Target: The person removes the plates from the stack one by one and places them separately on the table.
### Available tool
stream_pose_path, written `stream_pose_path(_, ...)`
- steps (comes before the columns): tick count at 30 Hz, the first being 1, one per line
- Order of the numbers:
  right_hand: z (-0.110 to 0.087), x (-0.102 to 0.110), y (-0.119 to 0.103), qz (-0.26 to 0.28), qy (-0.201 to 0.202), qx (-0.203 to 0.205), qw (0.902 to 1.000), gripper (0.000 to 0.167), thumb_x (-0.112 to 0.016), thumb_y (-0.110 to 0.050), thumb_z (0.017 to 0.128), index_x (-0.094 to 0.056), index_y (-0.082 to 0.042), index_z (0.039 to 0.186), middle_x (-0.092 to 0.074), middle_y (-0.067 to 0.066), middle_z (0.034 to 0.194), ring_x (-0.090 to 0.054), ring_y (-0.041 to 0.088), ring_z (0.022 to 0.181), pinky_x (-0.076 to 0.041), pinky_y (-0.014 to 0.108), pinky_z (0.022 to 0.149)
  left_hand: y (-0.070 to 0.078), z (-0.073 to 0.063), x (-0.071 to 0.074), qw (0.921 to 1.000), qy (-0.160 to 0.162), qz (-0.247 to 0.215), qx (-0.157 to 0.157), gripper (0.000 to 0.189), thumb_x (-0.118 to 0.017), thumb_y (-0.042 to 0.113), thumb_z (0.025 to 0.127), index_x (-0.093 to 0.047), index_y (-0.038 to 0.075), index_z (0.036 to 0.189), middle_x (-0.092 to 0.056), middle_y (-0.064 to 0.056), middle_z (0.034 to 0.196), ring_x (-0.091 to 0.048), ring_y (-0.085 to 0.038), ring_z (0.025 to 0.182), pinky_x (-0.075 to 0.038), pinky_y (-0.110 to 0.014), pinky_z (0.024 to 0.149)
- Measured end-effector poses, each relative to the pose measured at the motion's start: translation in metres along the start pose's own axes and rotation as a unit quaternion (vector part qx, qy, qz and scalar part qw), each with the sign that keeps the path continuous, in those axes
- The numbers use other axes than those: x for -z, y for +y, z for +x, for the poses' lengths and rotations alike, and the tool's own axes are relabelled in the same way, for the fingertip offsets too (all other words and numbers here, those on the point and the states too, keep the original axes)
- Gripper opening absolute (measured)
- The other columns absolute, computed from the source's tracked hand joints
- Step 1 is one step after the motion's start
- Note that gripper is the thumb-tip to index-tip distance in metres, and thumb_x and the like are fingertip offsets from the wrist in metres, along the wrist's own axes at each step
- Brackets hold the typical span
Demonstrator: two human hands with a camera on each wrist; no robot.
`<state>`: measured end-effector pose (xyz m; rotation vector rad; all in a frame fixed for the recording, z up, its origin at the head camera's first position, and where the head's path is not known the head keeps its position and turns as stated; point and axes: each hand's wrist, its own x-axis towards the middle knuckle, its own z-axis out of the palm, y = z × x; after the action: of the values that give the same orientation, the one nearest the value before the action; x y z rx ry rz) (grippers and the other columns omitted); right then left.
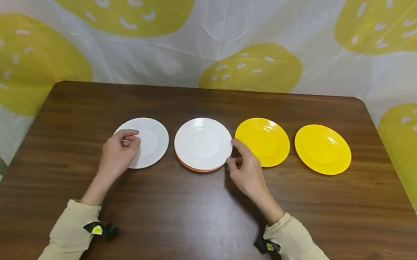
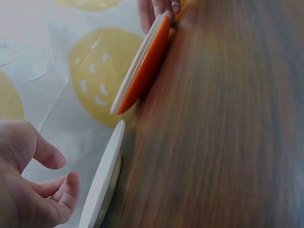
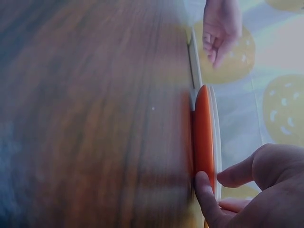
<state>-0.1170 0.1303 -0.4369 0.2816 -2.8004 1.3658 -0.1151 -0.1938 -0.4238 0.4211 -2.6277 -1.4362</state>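
Note:
My left hand [image 1: 119, 152] is above the left white plate [image 1: 155, 142], its fingers loosely bent and holding nothing. In the left wrist view, a gap shows between those fingers and that white plate [image 2: 102, 185]. In the middle stands a stack of plates [image 1: 202, 145], white on top with an orange plate [image 3: 203, 128] under it. My right hand [image 1: 247, 172] holds the right side of this stack, with thumb and fingertips at its rim. In the right wrist view, the thumb [image 3: 205, 190] overlaps the orange edge and a finger [image 3: 237, 175] meets the white rim.
Two yellow plates lie to the right: the nearer one [image 1: 267, 143] is partly behind my right hand, the other [image 1: 323, 149] farther right. All stand in a row on a brown wooden table [image 1: 186, 225]. A white cloth with yellow shapes [image 1: 225, 20] hangs behind the table's back edge.

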Motion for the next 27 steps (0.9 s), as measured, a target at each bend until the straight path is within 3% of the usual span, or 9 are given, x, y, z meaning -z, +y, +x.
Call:
stream_pose_path(11, 0.000, 0.000, -0.001, 0.003, 0.002, -0.002, 1.0000, 0.054, -0.064, -0.001, 0.092, -0.051, 0.002, 0.144, -0.058, 0.020, 0.143, -0.073, 0.029, 0.091, -0.061, 0.041, 0.081, 0.011, 0.003, -0.021, 0.9977, -0.056, 0.005, -0.038, 0.032, -0.057, 0.017, 0.097, -0.069, 0.001, 0.121, -0.072, -0.017, 0.104, -0.063, -0.011, 0.083, -0.047, -0.016, 0.075)
stream_pose_path(15, 0.000, 0.000, -0.001, 0.007, 0.003, -0.007, 0.9999, 0.054, -0.064, -0.001, 0.092, -0.051, 0.001, 0.144, -0.058, 0.020, 0.142, -0.073, 0.028, 0.091, -0.060, 0.040, 0.080, 0.015, 0.002, -0.028, 0.9960, -0.078, -0.013, -0.043, 0.028, -0.059, 0.016, 0.098, -0.070, -0.001, 0.118, -0.074, -0.018, 0.100, -0.069, -0.010, 0.079, -0.047, -0.013, 0.072)
stream_pose_path(22, -0.001, 0.000, -0.001, 0.009, 0.004, -0.009, 0.9999, 0.055, -0.065, -0.001, 0.092, -0.051, 0.001, 0.145, -0.059, 0.020, 0.141, -0.073, 0.028, 0.090, -0.060, 0.040, 0.080, 0.024, -0.001, -0.039, 0.9905, -0.116, -0.046, -0.058, 0.027, -0.061, 0.014, 0.098, -0.070, -0.002, 0.118, -0.076, -0.020, 0.104, -0.076, -0.030, 0.094, -0.050, -0.009, 0.073)
stream_pose_path(27, 0.000, -0.001, 0.000, 0.010, 0.001, -0.012, 0.9999, 0.054, -0.065, -0.002, 0.092, -0.052, 0.000, 0.144, -0.061, 0.019, 0.139, -0.073, 0.028, 0.090, -0.060, 0.040, 0.081, 0.028, -0.003, -0.043, 0.9884, -0.136, -0.040, -0.055, 0.028, -0.060, 0.015, 0.099, -0.069, -0.002, 0.120, -0.075, -0.019, 0.108, -0.075, -0.028, 0.098, -0.050, -0.010, 0.075)
